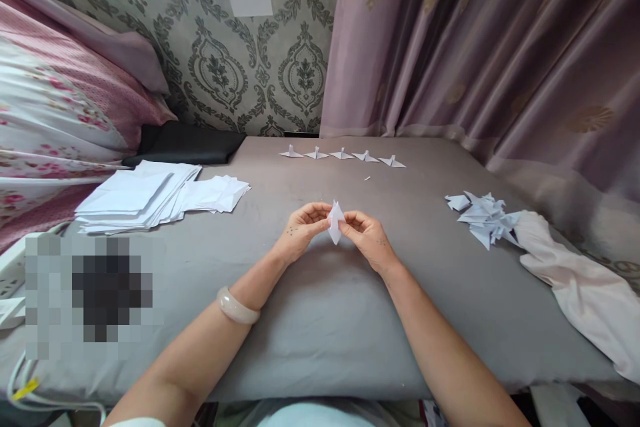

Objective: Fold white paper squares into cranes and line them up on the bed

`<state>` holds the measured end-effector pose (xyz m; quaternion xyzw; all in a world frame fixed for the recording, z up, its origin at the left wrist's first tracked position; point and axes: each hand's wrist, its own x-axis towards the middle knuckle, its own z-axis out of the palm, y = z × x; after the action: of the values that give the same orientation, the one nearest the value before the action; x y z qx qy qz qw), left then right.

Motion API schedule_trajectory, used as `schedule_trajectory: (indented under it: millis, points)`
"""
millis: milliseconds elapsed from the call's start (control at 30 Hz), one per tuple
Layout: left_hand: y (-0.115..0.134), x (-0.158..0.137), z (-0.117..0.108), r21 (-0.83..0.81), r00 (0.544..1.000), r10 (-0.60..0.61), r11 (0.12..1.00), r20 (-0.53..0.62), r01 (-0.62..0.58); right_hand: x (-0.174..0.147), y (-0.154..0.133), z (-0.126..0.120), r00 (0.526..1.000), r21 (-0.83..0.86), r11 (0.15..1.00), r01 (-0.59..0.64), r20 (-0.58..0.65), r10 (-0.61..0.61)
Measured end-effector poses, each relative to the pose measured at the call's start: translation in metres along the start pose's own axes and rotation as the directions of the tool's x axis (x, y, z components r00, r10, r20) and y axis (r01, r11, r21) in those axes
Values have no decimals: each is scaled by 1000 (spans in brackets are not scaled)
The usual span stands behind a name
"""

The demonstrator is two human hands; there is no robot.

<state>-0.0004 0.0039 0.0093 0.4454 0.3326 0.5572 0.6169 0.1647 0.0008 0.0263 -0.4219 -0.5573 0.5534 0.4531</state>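
Both hands pinch one small, pointed piece of folded white paper (336,230) above the middle of the table (310,327).
Nearest, a pale bangle (238,307) circles the left wrist; beyond it, the left hand (303,229) and right hand (369,235), fingers curled and nearly closed, grip the paper's left and right sides between thumb and fingers, its points upward and downward. To the right, a pale cloth (575,287) lies beside a heap of folded papers (489,217); to the left sits a stack of white sheets (127,199). Farther off, five winged paper shapes (341,154) line up near the far edge, before a patterned wall (215,73) and a mauve curtain (400,47).
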Motion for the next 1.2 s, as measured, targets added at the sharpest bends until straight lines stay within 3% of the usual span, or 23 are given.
schedule_trajectory:
  millis: [367,467,800,1067,1200]
  points:
    - [4,-3,-1,4,988,-101,995,119,101,-4,-9,-5,997,-14,1000,-7,80,8]
    - [5,-3,-1,-6,988,-110,994,108,111,-4,-11,-5,994,-14,1000,-20,103,21]
    - [1,-3,0,-16,990,-84,996,109,86,-2,-4,0,999,-93,995,42,13,-41]
    - [3,-3,3,58,992,-85,995,94,80,1,2,-1,998,-42,998,55,-40,-57]
    - [4,-2,4,82,998,-52,995,31,50,-2,-1,0,999,-14,999,43,24,-43]
